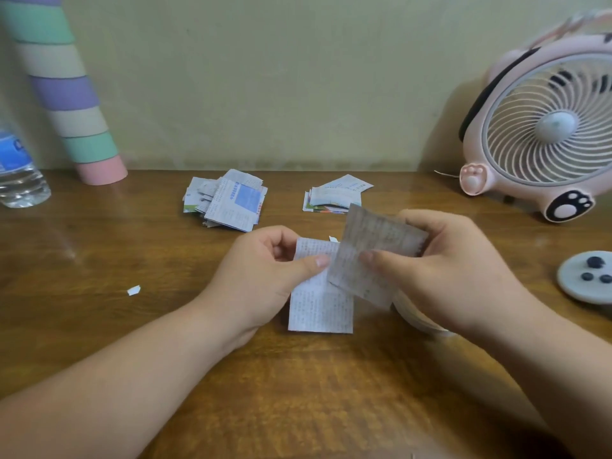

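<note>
Just over the desk [298,392], our left hand [265,276] pinches the lower paper piece [319,309] between thumb and fingers. Our right hand [453,276] pinches the upper paper piece [374,250], tilted aside, probably to pull the two apart. Rightward, a small dish [568,288] holds three dark berries [595,262]. Farther back lie a larger paper pile [228,202] and a smaller paper pile [334,195].

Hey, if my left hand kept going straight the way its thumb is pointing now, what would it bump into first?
Probably the tilted newspaper piece pinched by your right hand: your left hand, holding its own newspaper strip, points rightward at it, nearly touching, though depth is unclear.
</note>
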Available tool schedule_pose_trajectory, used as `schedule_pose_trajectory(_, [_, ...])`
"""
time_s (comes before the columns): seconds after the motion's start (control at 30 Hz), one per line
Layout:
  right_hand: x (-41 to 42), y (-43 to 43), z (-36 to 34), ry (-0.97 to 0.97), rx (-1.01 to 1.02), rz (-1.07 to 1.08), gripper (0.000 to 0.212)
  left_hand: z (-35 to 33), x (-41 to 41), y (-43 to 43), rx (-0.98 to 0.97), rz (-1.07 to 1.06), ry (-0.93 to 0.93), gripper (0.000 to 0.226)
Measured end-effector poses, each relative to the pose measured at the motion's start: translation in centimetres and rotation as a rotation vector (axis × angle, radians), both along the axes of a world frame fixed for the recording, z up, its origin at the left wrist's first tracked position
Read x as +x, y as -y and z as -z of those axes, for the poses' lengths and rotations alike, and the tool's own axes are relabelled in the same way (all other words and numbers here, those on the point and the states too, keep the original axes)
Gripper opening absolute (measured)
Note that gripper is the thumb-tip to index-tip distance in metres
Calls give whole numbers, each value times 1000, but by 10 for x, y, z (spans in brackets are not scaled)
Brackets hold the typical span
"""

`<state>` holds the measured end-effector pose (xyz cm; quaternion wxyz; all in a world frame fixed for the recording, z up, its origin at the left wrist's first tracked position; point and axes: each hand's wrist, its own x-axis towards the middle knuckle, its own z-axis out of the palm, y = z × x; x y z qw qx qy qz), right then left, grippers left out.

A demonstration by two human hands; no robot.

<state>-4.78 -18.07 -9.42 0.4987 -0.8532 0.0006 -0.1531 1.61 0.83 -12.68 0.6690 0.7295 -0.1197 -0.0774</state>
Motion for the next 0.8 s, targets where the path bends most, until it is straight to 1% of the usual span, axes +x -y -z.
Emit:
schedule_pose_trajectory(0.03, [-2, 1, -2, 20, 19, -34, 15, 0, -1, 1, -14, -7, 11, 17])
schedule_pose_trajectory(0.07, [-5, 1, -4, 4, 85, -102, 13, 1, -2, 2, -23, -8, 17, 19])
schedule_pose_trajectory(0.13, [-8, -5, -3, -127, 259, -253, 7, 2, -2, 3, -23, -19, 26, 19])
schedule_pose_trajectory(0.17, [-8, -9, -1, -196, 303, -291, 6, 3, -2, 4, -15, -27, 33, 19])
schedule_pose_trajectory(0.2, [-7, -12, 3, -239, 286, -293, 6, 4, -2, 4, -6, -33, 43, 21])
schedule_pose_trajectory(0.27, [-4, -15, 11, -267, 207, -250, 18, 6, -2, 4, 17, -30, 66, 17])
schedule_pose_trajectory(0.33, [-2, -19, 14, -253, 161, -198, 29, 6, -3, 4, 27, -29, 81, 14])
schedule_pose_trajectory(0.37, [-2, -20, 15, -237, 153, -184, 31, 5, -4, 4, 27, -33, 83, 14])
schedule_pose_trajectory(0.43, [-3, -22, 15, -192, 148, -188, 30, 4, -4, 4, 14, -38, 80, 13])
schedule_pose_trajectory(0.5, [-2, -22, 16, -143, 205, -198, 30, 3, -5, 4, -7, -36, 68, 15])
schedule_pose_trajectory(0.57, [-5, -22, 17, -123, 282, -191, 24, 2, -5, 4, -11, -33, 64, 15])
schedule_pose_trajectory(0.63, [-6, -26, 17, -97, 350, -204, 6, 2, -6, 4, -16, -32, 60, 16])
schedule_pose_trajectory(0.67, [-7, -28, 19, -87, 348, -230, 9, 3, -5, 4, -26, -29, 58, 17])
schedule_pose_trajectory(0.7, [-7, -31, 20, -65, 316, -248, 18, 3, -5, 4, -33, -26, 55, 17])
schedule_pose_trajectory(0.73, [-6, -33, 22, -36, 260, -245, 22, 4, -4, 4, -32, -27, 55, 19])
schedule_pose_trajectory(0.8, [-4, -34, 23, -1, 186, -209, 20, 5, -3, 3, -13, -45, 59, 22])
